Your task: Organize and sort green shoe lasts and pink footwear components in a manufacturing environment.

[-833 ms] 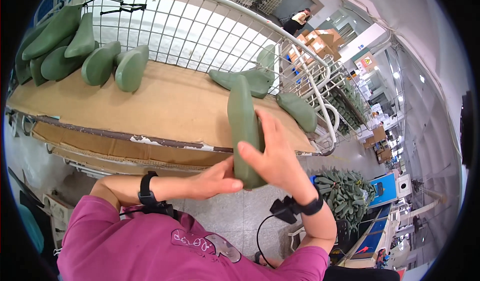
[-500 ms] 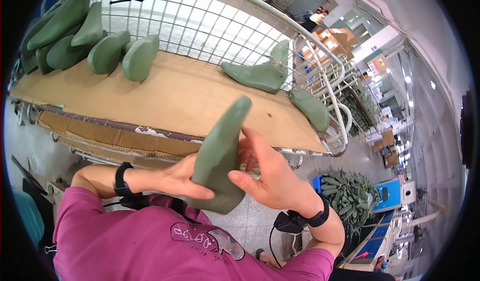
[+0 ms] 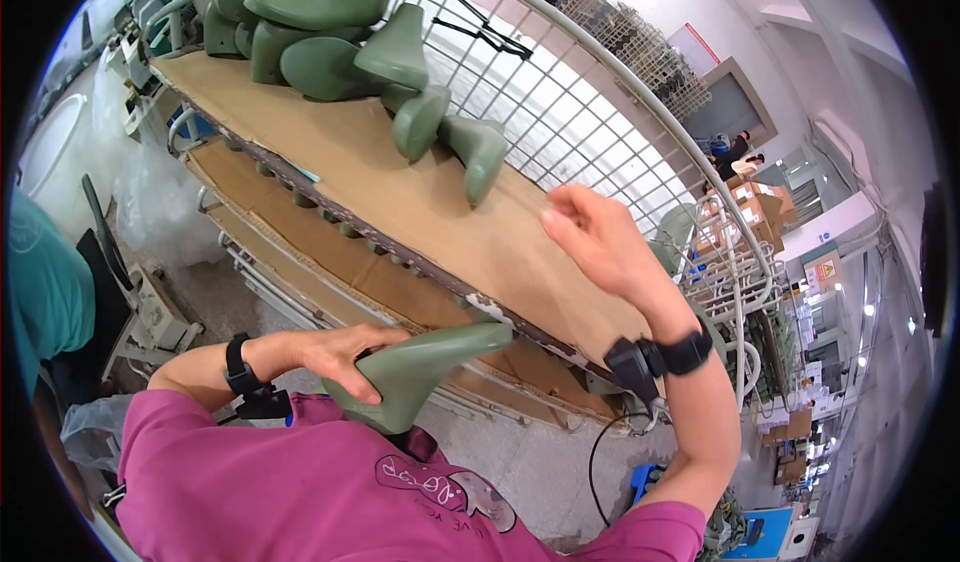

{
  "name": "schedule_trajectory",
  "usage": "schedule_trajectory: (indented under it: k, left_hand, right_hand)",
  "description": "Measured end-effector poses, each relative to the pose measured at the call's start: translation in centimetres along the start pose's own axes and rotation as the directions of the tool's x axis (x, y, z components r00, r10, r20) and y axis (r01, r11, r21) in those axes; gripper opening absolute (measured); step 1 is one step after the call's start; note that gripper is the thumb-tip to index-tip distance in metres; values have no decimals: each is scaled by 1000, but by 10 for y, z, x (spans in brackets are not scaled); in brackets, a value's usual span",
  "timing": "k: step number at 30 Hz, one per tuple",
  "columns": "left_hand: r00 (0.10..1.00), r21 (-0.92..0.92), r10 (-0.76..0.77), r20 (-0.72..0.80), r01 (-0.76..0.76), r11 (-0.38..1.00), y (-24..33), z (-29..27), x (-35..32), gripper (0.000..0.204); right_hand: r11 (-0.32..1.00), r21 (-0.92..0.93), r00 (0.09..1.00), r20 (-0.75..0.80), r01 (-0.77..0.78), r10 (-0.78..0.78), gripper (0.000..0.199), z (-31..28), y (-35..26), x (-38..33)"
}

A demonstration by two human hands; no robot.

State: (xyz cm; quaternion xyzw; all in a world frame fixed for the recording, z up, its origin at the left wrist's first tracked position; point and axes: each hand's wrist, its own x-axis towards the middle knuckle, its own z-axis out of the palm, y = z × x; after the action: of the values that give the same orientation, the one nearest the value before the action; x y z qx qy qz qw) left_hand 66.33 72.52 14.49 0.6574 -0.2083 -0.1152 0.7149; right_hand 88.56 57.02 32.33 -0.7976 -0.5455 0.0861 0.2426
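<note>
A green shoe last is gripped in my left hand in front of my chest, its toe pointing right. My fingers and thumb close round its heel end. My right hand is empty, reaching out over the cardboard-covered shelf with its fingers apart from the thumb. The nearest loose last lies to its left on the cardboard, beside a smaller-looking last. Several more green lasts are piled at the shelf's far left end. Part of a last behind my right wrist is hidden.
A wire mesh side rises along the shelf's far edge. Below is a lower shelf lined with cardboard. At the left is a person in a teal top. Cartons stand at the far right, and a blue bin is low on the right.
My right hand has left the shoe last and reached forward over the shelf. My left hand has tipped the last toward the right. The view has turned left.
</note>
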Motion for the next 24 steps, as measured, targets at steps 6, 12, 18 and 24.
schedule_trajectory:
  k: [6, 12, 18, 24]
  left_hand:
    - [980, -118, -196, -44, 189, 975, -32, -21, -56, 69]
    - [878, -195, -470, 86, 477, 857, -58, -34, -89, 67]
    - [711, -497, -702, -38, 596, 630, -43, -34, -64, 61]
    - [819, -250, -543, 188, 574, 779, -33, -33, -44, 57]
  right_hand:
    - [955, -237, 974, 93, -181, 208, 63, 29, -33, 77]
    - [879, -296, 890, 152, -374, 430, 49, 26, 5, 93]
    - [863, -362, 933, -197, -354, 300, 50, 44, 41, 53]
    - [845, -235, 877, -162, -480, 453, 42, 18, -24, -15]
